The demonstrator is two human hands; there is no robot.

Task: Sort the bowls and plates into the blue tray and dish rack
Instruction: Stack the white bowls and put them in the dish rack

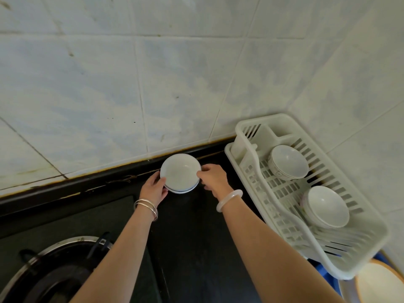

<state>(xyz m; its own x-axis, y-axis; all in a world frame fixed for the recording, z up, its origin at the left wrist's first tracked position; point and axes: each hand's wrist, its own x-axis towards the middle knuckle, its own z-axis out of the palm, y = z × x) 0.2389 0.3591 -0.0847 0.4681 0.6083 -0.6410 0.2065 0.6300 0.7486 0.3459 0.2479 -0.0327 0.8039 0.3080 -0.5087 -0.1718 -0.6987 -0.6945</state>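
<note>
So L hand & R hand grip plate stack btwn them, one per side.

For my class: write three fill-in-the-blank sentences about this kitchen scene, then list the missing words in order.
1. The white dish rack holds ____ bowls.
2. The left hand and the right hand both grip the stack of small dishes standing on the ____ counter.
3. The gas burner lies on the person's ____ side.
Missing words: two; black; left.
</note>
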